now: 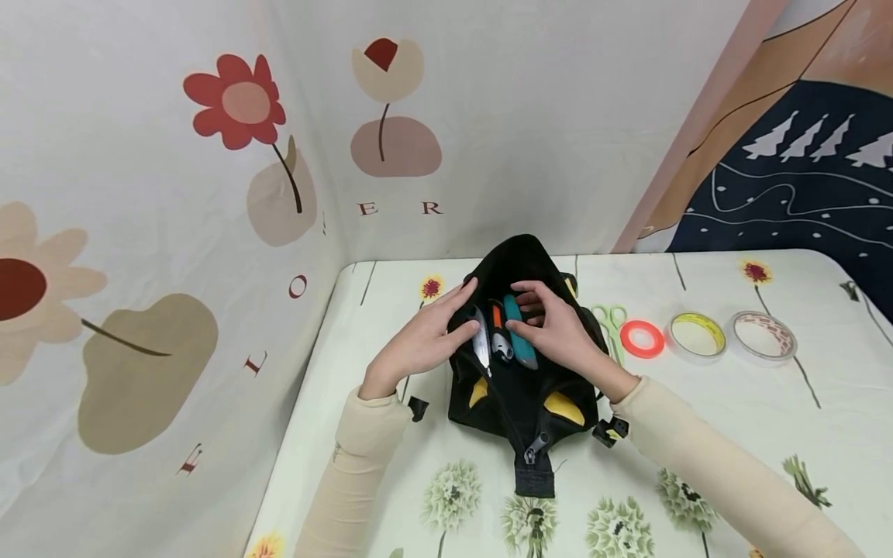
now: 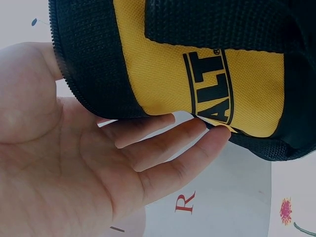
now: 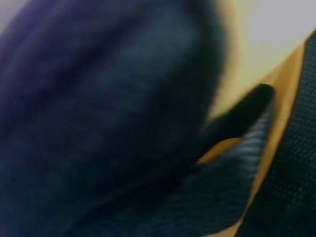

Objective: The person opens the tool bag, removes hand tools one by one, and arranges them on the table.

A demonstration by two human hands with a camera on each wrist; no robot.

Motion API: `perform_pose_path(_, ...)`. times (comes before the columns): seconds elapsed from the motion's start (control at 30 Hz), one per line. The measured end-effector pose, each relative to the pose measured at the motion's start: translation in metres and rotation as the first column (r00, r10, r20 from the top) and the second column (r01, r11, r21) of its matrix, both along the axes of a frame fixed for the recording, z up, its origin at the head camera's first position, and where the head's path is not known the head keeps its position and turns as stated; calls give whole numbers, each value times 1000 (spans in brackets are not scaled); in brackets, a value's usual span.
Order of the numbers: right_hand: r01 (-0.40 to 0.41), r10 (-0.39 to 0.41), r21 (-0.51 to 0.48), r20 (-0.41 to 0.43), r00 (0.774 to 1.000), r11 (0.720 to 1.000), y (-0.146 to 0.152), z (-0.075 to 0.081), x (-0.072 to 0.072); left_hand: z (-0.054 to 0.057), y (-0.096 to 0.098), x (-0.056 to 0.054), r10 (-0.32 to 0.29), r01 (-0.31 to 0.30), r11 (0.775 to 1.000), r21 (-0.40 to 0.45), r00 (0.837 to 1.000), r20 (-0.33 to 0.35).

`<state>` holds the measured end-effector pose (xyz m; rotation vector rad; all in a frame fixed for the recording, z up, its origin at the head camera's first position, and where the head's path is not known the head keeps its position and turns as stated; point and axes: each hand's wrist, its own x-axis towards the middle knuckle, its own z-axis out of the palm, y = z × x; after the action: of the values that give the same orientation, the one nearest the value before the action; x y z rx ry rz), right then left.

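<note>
A black and yellow tool bag stands unzipped on the table. My left hand holds its left rim, thumb inside and fingers along the outer wall; in the left wrist view those fingers lie against the yellow side. Inside the bag, my right hand pinches a long teal tool between thumb and fingertips. Left of that lie an orange, black and silver utility knife and a slim whitish tool. Dark, blurred bag fabric fills most of the right wrist view, hiding the right fingers.
Right of the bag lie green-handled scissors, a red-orange tape roll, a yellow-lined tape roll and a clear tape roll. Printed cloth walls rise behind and to the left of the floral-covered table.
</note>
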<state>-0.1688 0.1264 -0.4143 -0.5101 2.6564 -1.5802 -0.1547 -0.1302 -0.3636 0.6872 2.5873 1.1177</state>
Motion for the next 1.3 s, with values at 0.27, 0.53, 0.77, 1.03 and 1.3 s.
perform_pose_path(0.27, -17, 15, 95, 25, 1000, 995, -2, -18, -2, -1, -1, -1, -10, 10, 1000, 5, 1000, -9)
perform_pose_path(0.53, 3, -10, 95, 72, 997, 995, -1, -30, -3, 0, -2, -2, -19, 19, 1000, -1, 1000, -21)
perform_pose_path(0.77, -13, 1, 110, 108, 994, 994, -3, -42, -4, 1, -3, -1, -15, 15, 1000, -10, 1000, -20)
perform_pose_path(1.03, 3, -24, 154, 134, 991, 988, -6, -47, -5, 0, -3, 0, -19, 19, 1000, -8, 1000, -19)
perform_pose_path(1.3, 11, -37, 162, 160, 986, 987, -8, -48, -7, 1, -4, 0, -23, 22, 1000, -11, 1000, -20)
